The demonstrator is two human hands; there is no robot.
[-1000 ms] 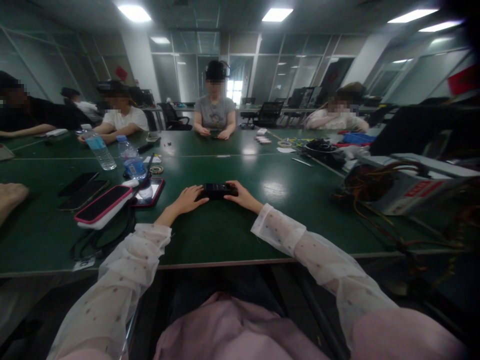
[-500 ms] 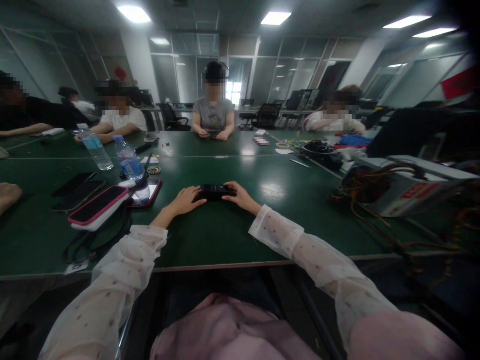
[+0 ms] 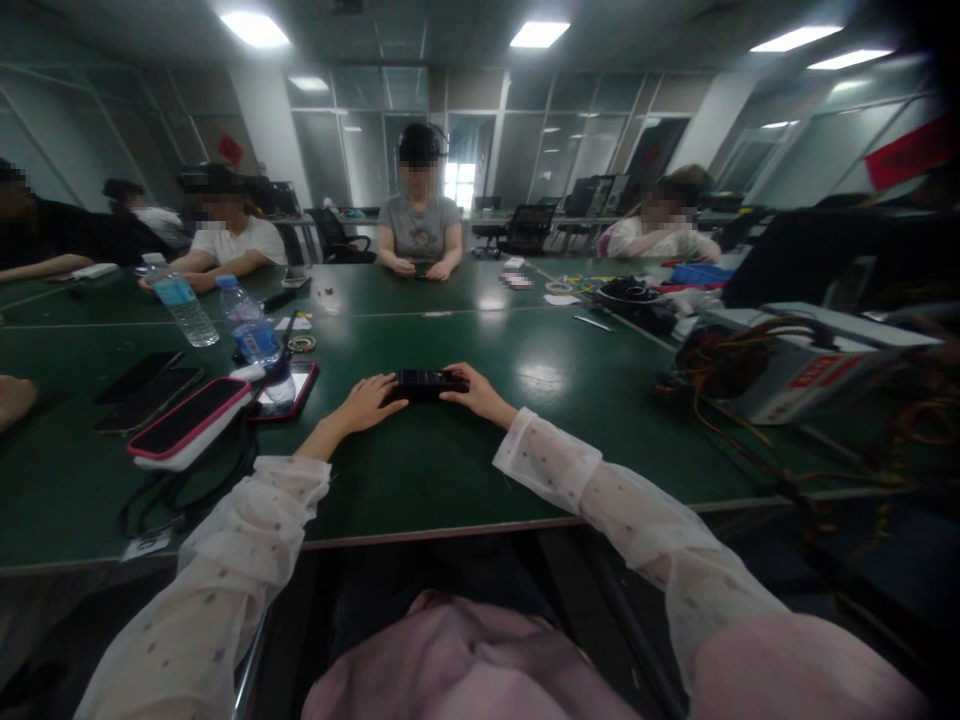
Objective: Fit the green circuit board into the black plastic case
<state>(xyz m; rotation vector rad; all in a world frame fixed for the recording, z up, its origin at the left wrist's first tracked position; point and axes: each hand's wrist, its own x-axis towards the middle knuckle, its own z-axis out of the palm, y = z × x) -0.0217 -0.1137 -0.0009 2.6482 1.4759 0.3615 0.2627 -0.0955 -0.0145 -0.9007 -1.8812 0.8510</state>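
Observation:
A small black device [image 3: 424, 384] with a dark, glossy top, perhaps a phone, lies sideways between my hands over the green table [image 3: 450, 470]. My left hand [image 3: 369, 402] grips its left end, thumb on the near side and fingers on the far side. Around its right end my right hand [image 3: 478, 394] is closed in the same way. The fingertips hide both ends of the device. What the screen shows is too small to read.
Left: phones, a pink-rimmed device [image 3: 191, 418], a red-edged tablet [image 3: 286, 390], cables, a clear bottle [image 3: 182, 300] and a blue-capped bottle [image 3: 249, 325]. Right: a metal power supply [image 3: 787, 365] with loose wires. Several people sit around; one [image 3: 420, 225] is opposite. A pen [image 3: 592, 323] lies beyond my right hand.
The whole view has shifted slightly, so things on the table appear a little further left. Both hands keep the same hold on the black device.

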